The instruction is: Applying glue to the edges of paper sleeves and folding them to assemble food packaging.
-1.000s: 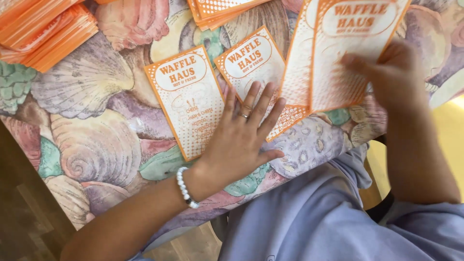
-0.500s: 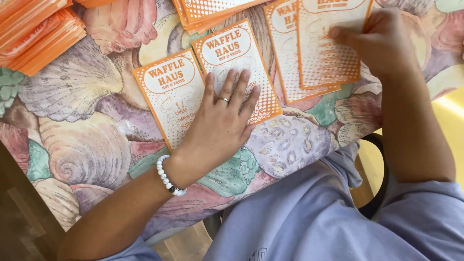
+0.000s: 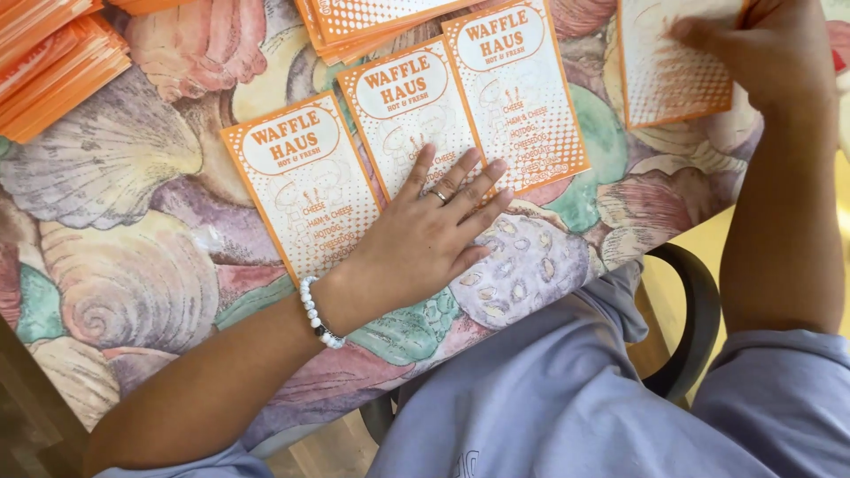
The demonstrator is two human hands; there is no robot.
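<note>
White bead bracelet (image 3: 317,312) — grey sleeves (image 3: 779,389)

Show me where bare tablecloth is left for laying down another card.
Free: the shell-print tablecloth left of the leftmost card, below the orange stack; also between the third card and the card under the right hand. Crowded: under the left hand, cards side by side.

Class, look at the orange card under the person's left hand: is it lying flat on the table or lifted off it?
Flat. The middle card lies face up on the shell-patterned tablecloth, left hand spread across it.
</note>
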